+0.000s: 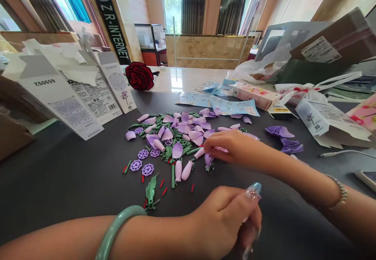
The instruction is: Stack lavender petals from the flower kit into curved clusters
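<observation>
My left hand (220, 217), with a green bangle on its wrist, is closed low over the front of the dark table (88, 197). Its thumb presses on curled fingers, and whatever lies between them is hidden. At the right side of a pile of purple plastic petals (183, 128), my right hand (230, 144) has its fingertips bent down and pinched together; what they hold cannot be made out. Around it lie pink bud pieces (187, 171) and green stem pieces (173, 175). Purple web-shaped rings (147, 169), a green leaf piece (151, 189) and small red pegs (164, 191) lie in front.
Opened white boxes (114, 79) stand at left beside a dark red crocheted flower (140, 76). Blue printed sheets (233, 106) and a pink box (255, 94) lie behind the pile. Stacked purple petals (289, 142), a torn box (330, 120) and a white cable (346, 153) are at right.
</observation>
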Demonstrator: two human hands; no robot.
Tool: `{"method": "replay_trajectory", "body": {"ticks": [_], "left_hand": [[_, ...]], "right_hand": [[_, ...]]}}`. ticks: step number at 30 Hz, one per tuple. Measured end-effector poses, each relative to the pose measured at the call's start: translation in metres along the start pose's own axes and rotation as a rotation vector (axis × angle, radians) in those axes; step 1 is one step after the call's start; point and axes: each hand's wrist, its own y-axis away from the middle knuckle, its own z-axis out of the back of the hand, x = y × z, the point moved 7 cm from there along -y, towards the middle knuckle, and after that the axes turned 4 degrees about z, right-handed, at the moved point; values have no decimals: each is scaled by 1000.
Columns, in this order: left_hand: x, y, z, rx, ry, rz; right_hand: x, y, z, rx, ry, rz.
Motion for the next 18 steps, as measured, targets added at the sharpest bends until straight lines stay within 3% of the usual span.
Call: {"method": "replay_trajectory", "body": {"ticks": [4,8,13,18], "left_hand": [[-3,-4,6,-36,161,-58],[-2,-9,13,-77,339,-71],[0,-10,17,-116,412,-72],[-1,-10,20,-175,396,-79]], "right_hand": [[-18,23,41,-135,-163,-126],[-11,36,66,-124,-349,-56],[16,30,56,21,-397,63],[19,23,37,74,-343,0]]}}
